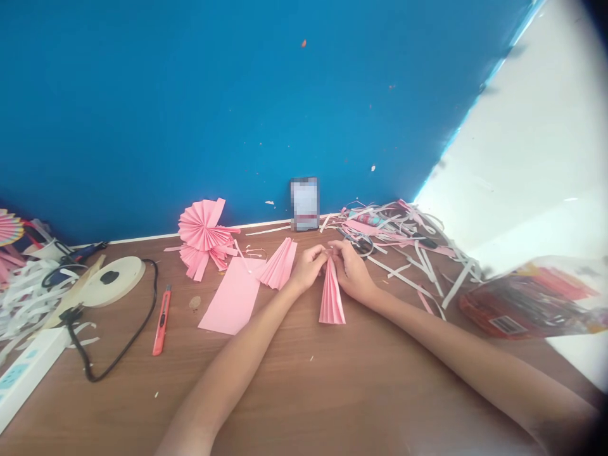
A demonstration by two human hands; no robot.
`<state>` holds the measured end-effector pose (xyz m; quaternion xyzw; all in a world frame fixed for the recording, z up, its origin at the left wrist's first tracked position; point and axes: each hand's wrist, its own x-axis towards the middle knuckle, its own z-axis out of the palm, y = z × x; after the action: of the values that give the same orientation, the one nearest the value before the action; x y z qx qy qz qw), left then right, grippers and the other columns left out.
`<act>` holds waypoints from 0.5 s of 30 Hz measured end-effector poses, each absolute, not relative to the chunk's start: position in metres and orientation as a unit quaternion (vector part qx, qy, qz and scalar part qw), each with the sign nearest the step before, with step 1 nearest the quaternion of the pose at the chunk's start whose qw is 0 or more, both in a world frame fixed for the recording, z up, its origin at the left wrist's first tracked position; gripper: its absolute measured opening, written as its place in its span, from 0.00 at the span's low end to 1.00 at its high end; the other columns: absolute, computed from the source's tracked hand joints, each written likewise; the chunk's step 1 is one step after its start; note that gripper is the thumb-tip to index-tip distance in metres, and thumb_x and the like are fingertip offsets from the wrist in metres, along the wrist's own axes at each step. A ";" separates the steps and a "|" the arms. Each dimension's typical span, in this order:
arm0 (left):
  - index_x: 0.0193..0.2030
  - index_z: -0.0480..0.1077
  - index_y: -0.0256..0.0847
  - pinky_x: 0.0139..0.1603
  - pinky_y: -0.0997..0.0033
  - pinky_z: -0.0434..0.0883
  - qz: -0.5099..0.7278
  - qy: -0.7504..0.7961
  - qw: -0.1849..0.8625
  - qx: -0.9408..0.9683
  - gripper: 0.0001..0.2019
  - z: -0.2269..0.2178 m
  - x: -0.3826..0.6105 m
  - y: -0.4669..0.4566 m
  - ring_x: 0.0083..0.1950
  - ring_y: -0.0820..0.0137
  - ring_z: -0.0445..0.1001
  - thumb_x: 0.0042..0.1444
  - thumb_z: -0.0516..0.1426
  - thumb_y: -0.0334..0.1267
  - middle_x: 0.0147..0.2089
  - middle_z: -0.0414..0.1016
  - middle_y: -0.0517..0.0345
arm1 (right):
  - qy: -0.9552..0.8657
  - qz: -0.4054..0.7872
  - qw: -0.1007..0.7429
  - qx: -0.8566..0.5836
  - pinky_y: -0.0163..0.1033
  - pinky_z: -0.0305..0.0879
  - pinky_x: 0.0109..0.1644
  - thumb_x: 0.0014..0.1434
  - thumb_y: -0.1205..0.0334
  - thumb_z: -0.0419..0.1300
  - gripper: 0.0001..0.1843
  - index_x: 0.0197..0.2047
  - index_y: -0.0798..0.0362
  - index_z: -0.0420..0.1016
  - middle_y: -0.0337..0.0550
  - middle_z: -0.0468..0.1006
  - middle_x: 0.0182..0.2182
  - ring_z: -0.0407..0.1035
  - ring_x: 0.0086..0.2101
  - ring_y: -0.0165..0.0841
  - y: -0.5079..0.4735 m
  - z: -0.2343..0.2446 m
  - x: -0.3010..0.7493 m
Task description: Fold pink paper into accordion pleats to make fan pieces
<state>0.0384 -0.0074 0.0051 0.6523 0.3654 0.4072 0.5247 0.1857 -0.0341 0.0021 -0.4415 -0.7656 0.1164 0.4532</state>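
Between my hands is a pink pleated paper fan (331, 297), its narrow end pinched at the top and its folds spreading toward me. My left hand (310, 266) closes its fingers at the pinched end. On the other side, my right hand (350, 269) grips the same end, fingers curled. Fingertips partly hide the gathered tip. Left of my left hand lies another pleated pink fan (279, 263), beside a flat pink paper sheet (232, 297). Farther back stands a pink paper rosette (203, 225) with more folded pieces below it.
An orange box cutter (162, 320) lies at left, near a black cord (154, 285), a tape roll (114, 282) and a white power strip (28, 373). A phone (304, 204) leans on the blue wall. Paper strips (413, 234) pile at right, behind a plastic bag (522, 301).
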 end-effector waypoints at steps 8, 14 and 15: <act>0.29 0.62 0.39 0.21 0.79 0.60 0.430 0.365 0.534 0.630 0.17 0.005 0.037 -0.007 0.23 0.77 0.62 0.60 0.51 0.51 0.23 0.60 0.65 | -0.766 0.108 0.446 -0.450 0.45 0.65 0.46 0.66 0.64 0.44 0.12 0.51 0.49 0.61 0.47 0.67 0.40 0.66 0.42 0.37 -0.037 0.004 0.185; 0.28 0.61 0.39 0.21 0.78 0.60 0.453 0.372 0.523 0.619 0.17 0.005 0.038 -0.007 0.23 0.77 0.62 0.61 0.51 0.50 0.23 0.60 0.65 | -0.765 0.112 0.448 -0.449 0.43 0.64 0.45 0.66 0.65 0.45 0.13 0.52 0.50 0.62 0.46 0.66 0.39 0.65 0.40 0.37 -0.037 0.005 0.185; 0.28 0.61 0.39 0.21 0.78 0.60 0.460 0.378 0.521 0.612 0.17 0.006 0.038 -0.007 0.23 0.77 0.62 0.61 0.51 0.50 0.23 0.60 0.65 | -0.765 0.109 0.447 -0.450 0.43 0.64 0.45 0.65 0.66 0.45 0.13 0.52 0.50 0.62 0.46 0.66 0.39 0.65 0.40 0.37 -0.037 0.004 0.185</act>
<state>0.0379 -0.0069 0.0055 0.6121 0.3779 0.4599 0.5206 0.1851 -0.0371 0.0044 -0.4501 -0.7652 0.1090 0.4472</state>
